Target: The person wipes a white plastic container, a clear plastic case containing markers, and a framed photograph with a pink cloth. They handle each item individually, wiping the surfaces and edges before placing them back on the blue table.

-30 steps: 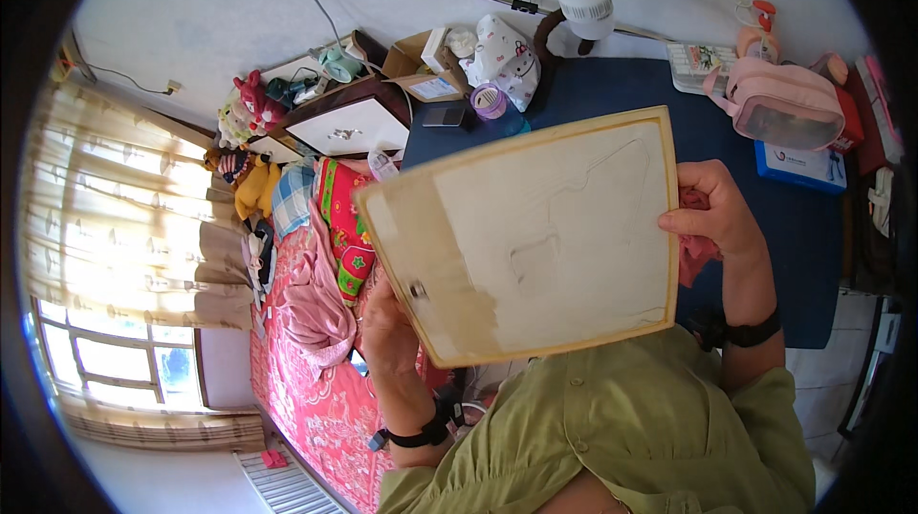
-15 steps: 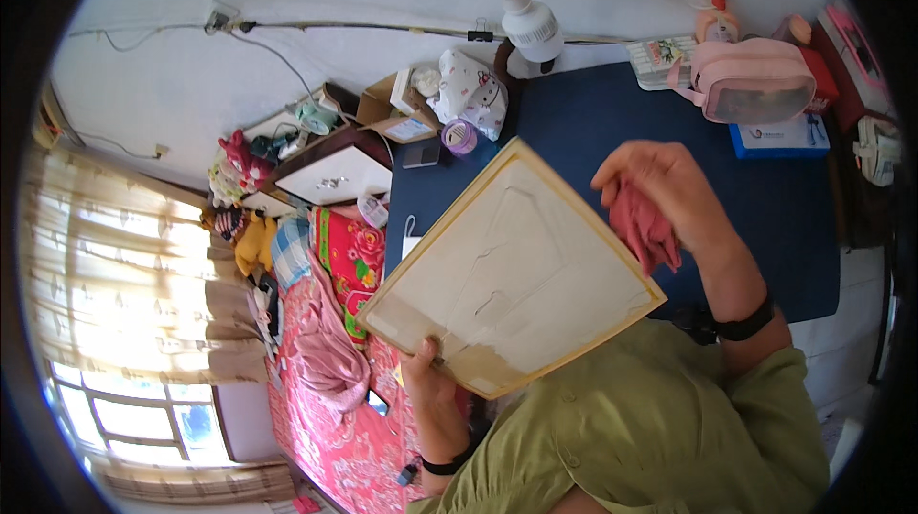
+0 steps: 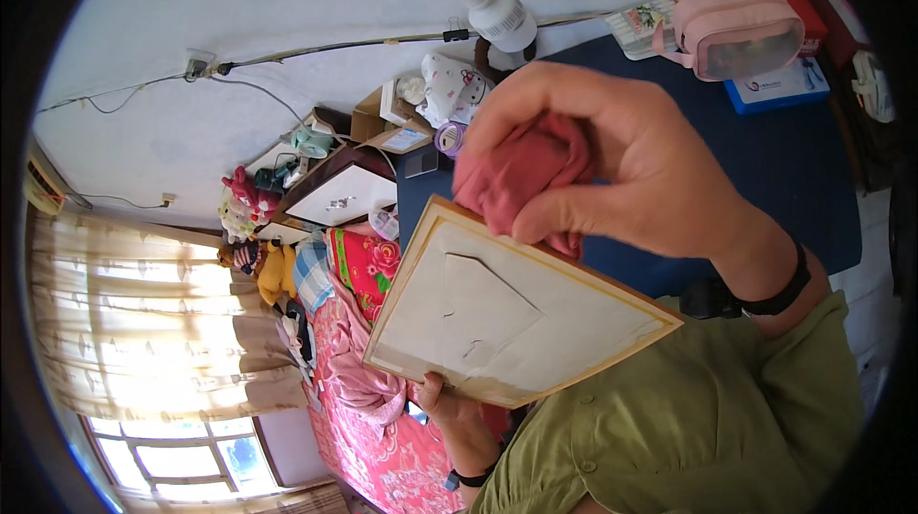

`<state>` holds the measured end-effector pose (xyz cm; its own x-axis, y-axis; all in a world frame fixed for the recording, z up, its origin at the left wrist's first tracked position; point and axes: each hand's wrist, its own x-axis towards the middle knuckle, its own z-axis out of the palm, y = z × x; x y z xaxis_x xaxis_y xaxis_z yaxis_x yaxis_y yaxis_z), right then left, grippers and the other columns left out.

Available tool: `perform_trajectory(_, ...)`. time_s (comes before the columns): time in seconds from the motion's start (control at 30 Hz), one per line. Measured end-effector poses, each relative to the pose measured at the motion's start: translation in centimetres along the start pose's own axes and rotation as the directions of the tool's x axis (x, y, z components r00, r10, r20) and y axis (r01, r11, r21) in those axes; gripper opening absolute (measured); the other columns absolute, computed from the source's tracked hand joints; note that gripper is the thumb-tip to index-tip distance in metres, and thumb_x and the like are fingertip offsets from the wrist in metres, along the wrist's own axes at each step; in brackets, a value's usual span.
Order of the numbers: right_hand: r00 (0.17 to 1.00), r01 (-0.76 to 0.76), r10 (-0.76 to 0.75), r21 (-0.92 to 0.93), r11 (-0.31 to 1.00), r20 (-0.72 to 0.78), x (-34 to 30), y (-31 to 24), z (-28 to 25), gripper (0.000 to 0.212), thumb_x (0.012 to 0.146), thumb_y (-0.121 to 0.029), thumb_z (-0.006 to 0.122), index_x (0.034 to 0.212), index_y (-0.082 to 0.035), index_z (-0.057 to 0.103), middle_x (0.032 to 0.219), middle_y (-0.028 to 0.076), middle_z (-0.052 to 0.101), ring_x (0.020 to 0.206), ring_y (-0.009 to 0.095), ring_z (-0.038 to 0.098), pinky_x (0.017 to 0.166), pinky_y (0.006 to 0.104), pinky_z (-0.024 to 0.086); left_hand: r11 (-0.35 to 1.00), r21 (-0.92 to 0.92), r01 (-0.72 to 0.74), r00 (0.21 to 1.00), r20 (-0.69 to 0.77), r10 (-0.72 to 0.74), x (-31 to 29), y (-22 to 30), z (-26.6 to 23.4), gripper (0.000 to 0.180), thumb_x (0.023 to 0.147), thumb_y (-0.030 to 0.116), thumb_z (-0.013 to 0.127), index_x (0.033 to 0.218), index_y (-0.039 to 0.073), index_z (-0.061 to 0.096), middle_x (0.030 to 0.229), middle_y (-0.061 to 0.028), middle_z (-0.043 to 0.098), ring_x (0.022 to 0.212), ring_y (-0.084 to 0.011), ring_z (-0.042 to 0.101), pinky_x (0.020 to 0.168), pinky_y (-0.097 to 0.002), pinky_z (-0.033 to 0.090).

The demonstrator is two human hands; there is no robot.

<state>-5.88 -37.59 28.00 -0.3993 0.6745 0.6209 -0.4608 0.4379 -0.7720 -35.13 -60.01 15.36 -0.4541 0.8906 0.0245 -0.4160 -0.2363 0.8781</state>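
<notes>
A flat picture frame [image 3: 574, 342] with a thin wooden border is held tilted in front of me, its pale backing and flap-shaped cut facing me. My left hand [image 3: 446, 399] grips its lower left edge, thumb on the backing. A bunched dusty-red cloth [image 3: 521, 174] fills my right hand [image 3: 641, 160], whose fingers and thumb close round it. That hand is at the frame's upper edge, and the cloth overlaps the edge in view. Whether the cloth presses on the frame's hidden face, I cannot tell.
Beyond the frame is a dark blue table [image 3: 784, 179]. On it stand a pink see-through bag [image 3: 741, 31], a blue-and-white box [image 3: 779, 88] and a cardboard box [image 3: 378, 117]. A white bulb [image 3: 497, 17] hangs above. A bed with a pink patterned cover [image 3: 373, 457] lies left.
My right hand has moved up and left with the cloth, which was hanging from it and is now bunched at the frame's upper edge. The frame has tilted, and the view has shifted.
</notes>
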Motion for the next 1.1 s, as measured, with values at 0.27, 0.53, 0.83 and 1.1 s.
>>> perform_trajectory(0.27,0.991,0.11,-0.09,-0.228,0.967,0.095,-1.3,-0.1,0.7,0.028,0.067,-0.005,0.078,0.093,-0.003,0.069,0.098,0.011,0.064,0.081,0.02,0.064,0.065,0.0265,0.05,0.999,0.001,0.043,0.998,-0.052,-0.043,-0.4,0.5,1.4,0.07,0.075,0.035,0.076,0.13,0.002,0.046,0.12,-0.0101,0.058,0.11,-0.0286,0.055,0.096,-0.0435,0.045)
perform_trajectory(0.53,0.985,0.083,-0.044,-0.23,0.97,0.167,-4.1,1.4,0.1,0.018,0.072,0.0,0.073,0.088,-0.002,0.064,0.083,0.008,0.059,0.073,0.02,0.062,0.062,0.0297,0.049,0.993,-0.093,0.068,0.991,-0.11,-0.078,0.0,0.0,-1.3,0.065,0.083,0.039,0.067,0.132,0.004,0.044,0.127,-0.009,0.054,0.115,-0.028,0.051,0.099,-0.0448,0.042)
perform_trajectory(0.83,0.92,-0.12,0.211,-0.275,0.954,0.331,-7.4,3.0,-2.4,0.01,0.075,0.003,0.066,0.084,0.0,0.063,0.083,0.011,0.06,0.073,0.023,0.061,0.063,0.0304,0.049,0.991,-0.093,-0.099,0.956,-0.285,0.069,1.0,1.9,-2.3,0.062,0.085,0.039,0.066,0.132,0.004,0.045,0.129,-0.0102,0.053,0.116,-0.0294,0.051,0.099,-0.0455,0.041)
perform_trajectory(1.1,0.91,-0.342,0.395,-0.313,0.886,0.125,-8.9,4.4,-3.5,0.008,0.085,-0.006,0.061,0.081,0.0,0.059,0.081,0.007,0.057,0.068,0.013,0.058,0.062,0.0262,0.047,0.982,-0.079,-0.173,0.977,-0.142,0.16,1.4,1.7,-0.3,0.052,0.09,0.033,0.06,0.129,0.002,0.046,0.125,-0.0104,0.055,0.113,-0.0279,0.052,0.099,-0.0438,0.04)
